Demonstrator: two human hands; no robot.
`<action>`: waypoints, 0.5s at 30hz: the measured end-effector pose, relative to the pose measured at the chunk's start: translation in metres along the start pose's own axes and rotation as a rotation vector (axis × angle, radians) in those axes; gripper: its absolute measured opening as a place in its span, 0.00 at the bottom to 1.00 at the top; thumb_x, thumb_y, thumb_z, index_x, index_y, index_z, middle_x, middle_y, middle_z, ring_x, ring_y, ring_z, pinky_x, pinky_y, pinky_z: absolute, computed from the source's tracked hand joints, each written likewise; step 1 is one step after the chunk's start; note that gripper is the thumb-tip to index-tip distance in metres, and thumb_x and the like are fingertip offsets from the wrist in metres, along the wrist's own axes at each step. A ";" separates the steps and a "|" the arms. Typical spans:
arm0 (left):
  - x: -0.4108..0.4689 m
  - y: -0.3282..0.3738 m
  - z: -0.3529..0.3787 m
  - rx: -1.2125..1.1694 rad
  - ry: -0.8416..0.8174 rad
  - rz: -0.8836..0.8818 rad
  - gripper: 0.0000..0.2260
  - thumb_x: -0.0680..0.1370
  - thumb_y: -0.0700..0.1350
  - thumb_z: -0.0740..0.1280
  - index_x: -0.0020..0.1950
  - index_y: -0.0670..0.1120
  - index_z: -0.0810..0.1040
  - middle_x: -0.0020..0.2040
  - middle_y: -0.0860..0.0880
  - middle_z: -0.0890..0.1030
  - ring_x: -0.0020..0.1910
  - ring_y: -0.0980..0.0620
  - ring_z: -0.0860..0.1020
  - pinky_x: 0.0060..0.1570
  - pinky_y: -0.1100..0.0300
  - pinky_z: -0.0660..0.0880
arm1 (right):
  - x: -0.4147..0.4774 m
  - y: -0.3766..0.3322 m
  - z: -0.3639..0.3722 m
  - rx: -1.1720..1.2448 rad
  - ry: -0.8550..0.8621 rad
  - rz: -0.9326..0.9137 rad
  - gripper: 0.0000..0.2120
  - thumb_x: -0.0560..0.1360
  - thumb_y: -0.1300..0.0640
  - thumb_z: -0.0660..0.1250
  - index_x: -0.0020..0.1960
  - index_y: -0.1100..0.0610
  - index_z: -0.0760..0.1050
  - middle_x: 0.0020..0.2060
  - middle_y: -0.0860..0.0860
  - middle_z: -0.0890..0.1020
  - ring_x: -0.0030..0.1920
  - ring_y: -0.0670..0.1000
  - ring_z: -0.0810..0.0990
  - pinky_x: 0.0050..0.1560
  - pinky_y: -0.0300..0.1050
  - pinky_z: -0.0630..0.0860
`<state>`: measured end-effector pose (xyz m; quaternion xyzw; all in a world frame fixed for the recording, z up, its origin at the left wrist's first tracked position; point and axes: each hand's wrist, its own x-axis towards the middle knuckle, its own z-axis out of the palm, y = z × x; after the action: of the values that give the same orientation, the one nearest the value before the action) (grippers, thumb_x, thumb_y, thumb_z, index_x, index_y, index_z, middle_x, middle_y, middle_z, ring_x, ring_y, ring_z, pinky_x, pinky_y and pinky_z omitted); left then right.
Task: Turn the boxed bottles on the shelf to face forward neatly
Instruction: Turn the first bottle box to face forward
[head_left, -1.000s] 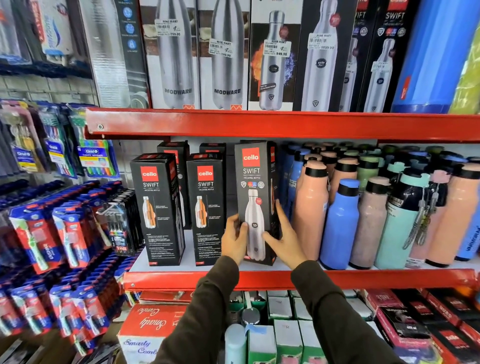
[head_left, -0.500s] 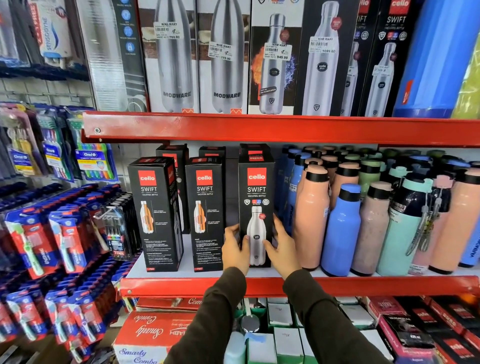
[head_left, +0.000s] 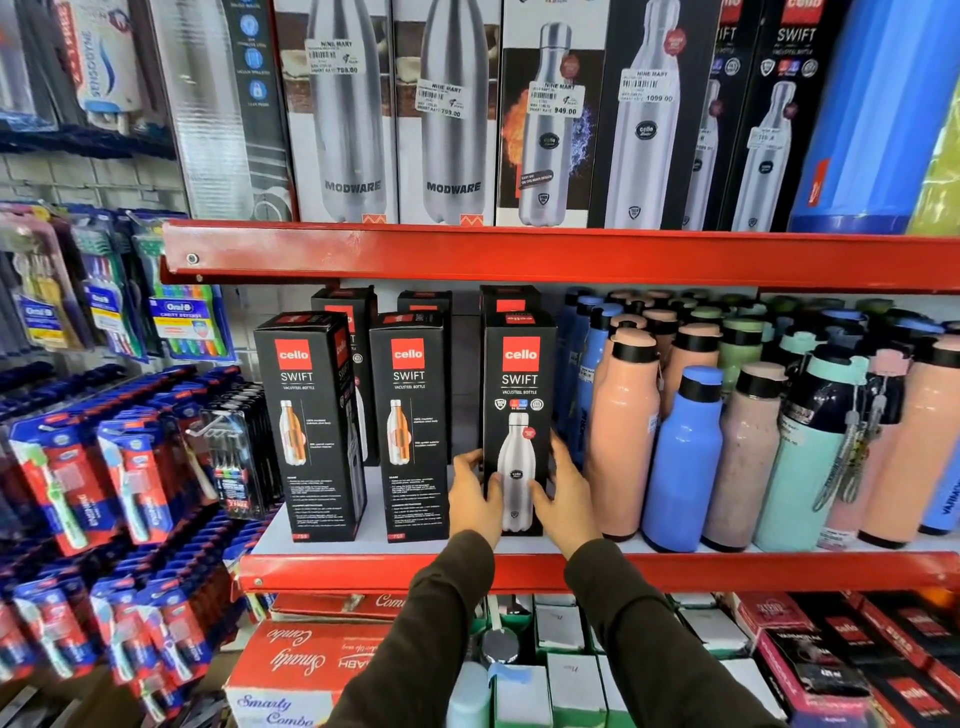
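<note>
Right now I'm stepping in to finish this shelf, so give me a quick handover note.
Left hand and right hand grip the lower sides of the right Cello box, which stands upright on the middle shelf and faces forward.
Middle Cello box faces forward too.
Left Cello box is angled, its right side panel showing.
Left to do: release the right box, square up the left one. The rear boxes are mostly hidden, so check them.
</note>
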<state>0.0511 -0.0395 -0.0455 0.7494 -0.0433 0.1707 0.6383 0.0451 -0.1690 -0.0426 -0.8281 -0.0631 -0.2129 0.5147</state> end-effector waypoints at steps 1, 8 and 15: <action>-0.001 0.000 0.000 0.000 -0.003 -0.001 0.16 0.80 0.41 0.63 0.67 0.46 0.66 0.64 0.46 0.76 0.59 0.53 0.75 0.58 0.61 0.70 | 0.000 0.000 0.000 -0.002 0.014 0.008 0.36 0.76 0.68 0.64 0.77 0.45 0.56 0.75 0.51 0.68 0.75 0.51 0.66 0.75 0.53 0.66; -0.020 0.005 -0.003 -0.006 -0.002 0.068 0.24 0.81 0.43 0.61 0.76 0.47 0.60 0.73 0.48 0.68 0.70 0.57 0.66 0.69 0.61 0.63 | -0.021 -0.002 0.006 0.010 0.219 -0.061 0.26 0.75 0.62 0.69 0.69 0.48 0.65 0.66 0.47 0.69 0.65 0.49 0.71 0.67 0.51 0.73; -0.035 0.017 -0.032 -0.087 0.145 0.219 0.16 0.80 0.42 0.61 0.69 0.50 0.69 0.60 0.52 0.77 0.60 0.54 0.76 0.63 0.52 0.73 | -0.043 -0.020 0.025 0.061 0.345 -0.246 0.13 0.74 0.62 0.67 0.56 0.50 0.71 0.48 0.47 0.74 0.46 0.45 0.74 0.47 0.34 0.71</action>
<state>0.0069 -0.0164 -0.0365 0.6974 -0.0862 0.2911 0.6492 0.0072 -0.1335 -0.0537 -0.7495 -0.0810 -0.4104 0.5131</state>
